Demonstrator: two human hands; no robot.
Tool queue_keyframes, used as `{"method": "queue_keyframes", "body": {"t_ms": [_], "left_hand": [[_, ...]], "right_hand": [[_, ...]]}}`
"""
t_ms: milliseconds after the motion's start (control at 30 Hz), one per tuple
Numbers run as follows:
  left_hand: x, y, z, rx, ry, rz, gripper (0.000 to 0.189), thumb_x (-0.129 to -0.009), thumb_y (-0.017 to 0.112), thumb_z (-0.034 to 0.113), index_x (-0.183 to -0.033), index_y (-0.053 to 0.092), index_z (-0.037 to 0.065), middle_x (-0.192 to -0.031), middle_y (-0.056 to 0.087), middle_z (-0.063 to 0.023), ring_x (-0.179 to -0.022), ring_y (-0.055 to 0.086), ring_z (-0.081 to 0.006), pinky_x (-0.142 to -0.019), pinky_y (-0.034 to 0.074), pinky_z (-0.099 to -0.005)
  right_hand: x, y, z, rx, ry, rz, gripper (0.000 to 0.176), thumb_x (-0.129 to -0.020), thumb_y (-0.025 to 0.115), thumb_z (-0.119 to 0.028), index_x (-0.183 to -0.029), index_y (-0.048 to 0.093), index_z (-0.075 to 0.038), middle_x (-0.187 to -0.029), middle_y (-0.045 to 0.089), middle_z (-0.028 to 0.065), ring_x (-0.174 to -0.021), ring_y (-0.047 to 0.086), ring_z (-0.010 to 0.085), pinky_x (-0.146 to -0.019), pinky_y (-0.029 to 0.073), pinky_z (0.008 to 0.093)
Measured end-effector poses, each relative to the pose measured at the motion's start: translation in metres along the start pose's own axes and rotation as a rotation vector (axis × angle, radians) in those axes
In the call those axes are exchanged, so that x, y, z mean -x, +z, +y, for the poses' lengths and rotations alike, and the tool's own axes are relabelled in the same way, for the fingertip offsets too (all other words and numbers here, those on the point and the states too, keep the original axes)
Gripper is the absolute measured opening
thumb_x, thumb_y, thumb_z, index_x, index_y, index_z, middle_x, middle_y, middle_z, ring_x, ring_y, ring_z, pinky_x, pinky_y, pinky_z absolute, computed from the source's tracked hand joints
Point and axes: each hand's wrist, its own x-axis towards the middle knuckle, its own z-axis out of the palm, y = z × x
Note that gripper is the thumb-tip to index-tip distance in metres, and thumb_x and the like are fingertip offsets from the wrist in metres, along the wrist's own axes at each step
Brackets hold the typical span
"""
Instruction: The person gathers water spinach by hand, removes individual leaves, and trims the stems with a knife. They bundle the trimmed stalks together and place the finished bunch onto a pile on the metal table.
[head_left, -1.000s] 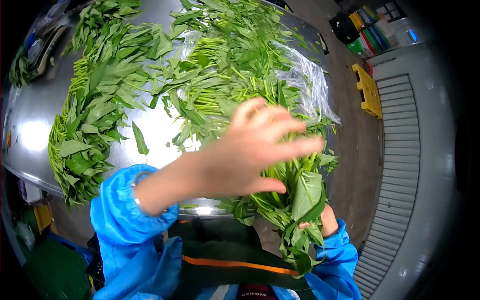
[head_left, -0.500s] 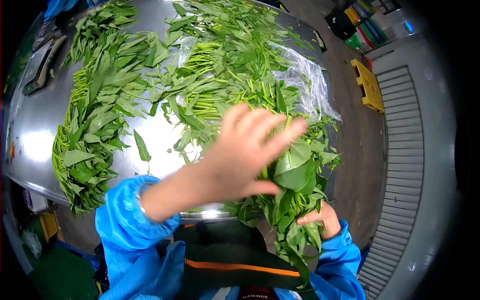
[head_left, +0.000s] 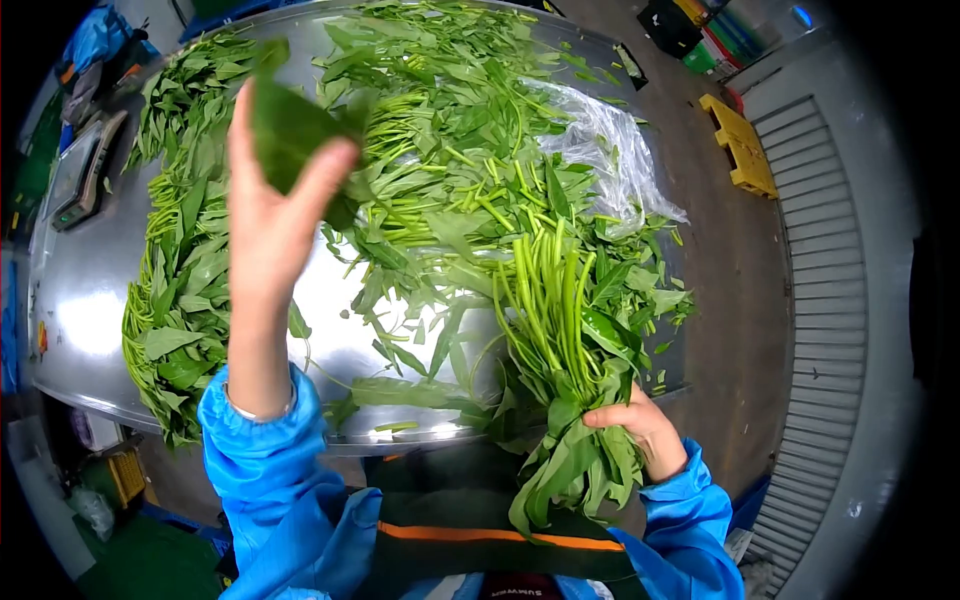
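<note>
My right hand [head_left: 645, 430] is closed round a bunch of water spinach [head_left: 560, 340] at the table's front edge. The bunch's pale cut stems point up and away, and its leaves hang down toward my apron. My left hand [head_left: 275, 215] is raised over the left half of the table. A dark green leaf [head_left: 295, 130], smeared by motion, lies between its thumb and fingers; most of those fingers are hidden behind it. Beyond both hands, a large loose heap of water spinach [head_left: 430, 150] covers the middle of the table.
Along the left lies a long row of water spinach [head_left: 185, 320], stems facing left. A clear plastic bag [head_left: 610, 150] sits at the heap's right side. A scale [head_left: 85, 175] stands at the far left of the metal table [head_left: 85, 290]. Loose leaves and stem bits lie near the front edge.
My left hand has swung from above the bunch up to the left, with a leaf at its fingers. The bunch in my right hand now shows its stems uncovered.
</note>
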Motion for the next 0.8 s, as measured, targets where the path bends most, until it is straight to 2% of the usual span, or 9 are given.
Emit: {"method": "queue_keyframes", "body": {"t_ms": [33,100,200,233,367,467,667,733,800], "left_hand": [[0.001,0.0,-0.014,-0.756,0.4,0.119,0.09,-0.07,0.074,0.026,-0.138,0.022,0.001,-0.121,0.048,-0.0207,-0.112,0.046,-0.0363,-0.095,0.036,-0.0435],[0.014,0.022,-0.011,-0.316,0.518,-0.036,0.083,-0.066,0.075,0.022,-0.134,0.032,0.002,-0.12,0.049,-0.0184,-0.117,0.04,-0.0324,-0.101,0.025,-0.0428],[0.064,0.053,0.031,0.064,0.233,-0.592,0.078,-0.063,0.08,0.028,-0.128,0.043,0.007,-0.1,0.059,-0.005,-0.096,0.052,-0.0225,-0.091,0.031,-0.0369],[0.067,0.055,0.029,0.154,0.121,-0.705,0.051,-0.068,0.077,0.011,-0.114,0.057,0.007,-0.085,0.063,-0.0065,-0.092,0.057,-0.0218,-0.086,0.041,-0.0339],[0.065,0.037,0.018,0.341,-0.071,-0.779,0.013,-0.072,0.069,-0.001,-0.084,0.068,0.001,-0.075,0.063,-0.0084,-0.072,0.058,-0.019,-0.07,0.045,-0.0291],[0.067,0.025,0.012,0.306,-0.063,-0.893,0.015,-0.075,0.066,0.005,-0.09,0.067,0.003,-0.075,0.066,-0.0099,-0.07,0.061,-0.0209,-0.068,0.047,-0.0298],[0.045,-0.006,-0.002,-0.69,0.692,-0.345,0.031,-0.066,0.061,0.001,-0.094,0.066,0.013,-0.091,0.059,-0.0059,-0.094,0.054,-0.0256,-0.088,0.039,-0.0428],[0.04,-0.015,0.003,-0.805,0.546,-0.234,0.042,-0.065,0.068,0.006,-0.106,0.062,0.015,-0.111,0.055,-0.0089,-0.107,0.049,-0.031,-0.093,0.034,-0.0458],[0.052,-0.003,0.017,-0.336,0.334,-0.267,0.06,-0.061,0.074,0.009,-0.117,0.054,0.015,-0.119,0.051,-0.0084,-0.111,0.047,-0.0297,-0.094,0.032,-0.0464]], "right_hand": [[0.002,0.002,-0.001,0.026,-0.023,0.008,0.071,-0.061,0.069,0.005,-0.127,0.043,0.0,-0.119,0.054,0.0082,-0.109,0.049,0.0193,-0.094,0.037,0.0309],[0.0,0.005,-0.007,0.1,-0.08,0.005,0.072,-0.061,0.071,0.004,-0.127,0.043,0.0,-0.118,0.054,0.008,-0.108,0.049,0.0189,-0.094,0.038,0.0315],[-0.001,0.007,-0.013,0.352,-0.237,-0.031,0.071,-0.063,0.073,0.001,-0.127,0.043,0.0,-0.118,0.054,0.0083,-0.106,0.05,0.0184,-0.093,0.039,0.032],[-0.003,0.008,-0.02,0.513,-0.351,-0.049,0.07,-0.064,0.074,-0.001,-0.127,0.043,0.0,-0.118,0.054,0.0084,-0.106,0.051,0.0182,-0.092,0.04,0.0319],[0.013,0.011,-0.047,0.776,-0.458,0.071,0.061,-0.065,0.076,-0.004,-0.12,0.049,0.001,-0.115,0.057,0.01,-0.1,0.056,0.0185,-0.089,0.044,0.0316],[0.018,0.002,-0.053,0.887,-0.546,0.156,0.048,-0.065,0.073,-0.001,-0.11,0.056,0.001,-0.109,0.06,0.0127,-0.098,0.058,0.0241,-0.087,0.044,0.0344],[0.021,-0.005,-0.06,1.133,-0.664,0.215,0.045,-0.06,0.069,0.001,-0.104,0.06,-0.002,-0.107,0.058,0.015,-0.098,0.057,0.0312,-0.085,0.044,0.0361],[0.026,-0.002,-0.063,1.29,-0.674,0.264,0.045,-0.06,0.068,0.0,-0.104,0.06,-0.003,-0.109,0.056,0.0163,-0.094,0.057,0.0347,-0.08,0.046,0.0368],[0.028,0.001,-0.063,1.343,-0.643,0.292,0.046,-0.06,0.068,-0.001,-0.106,0.06,-0.004,-0.109,0.055,0.0171,-0.092,0.057,0.0364,-0.076,0.048,0.0372]]}}
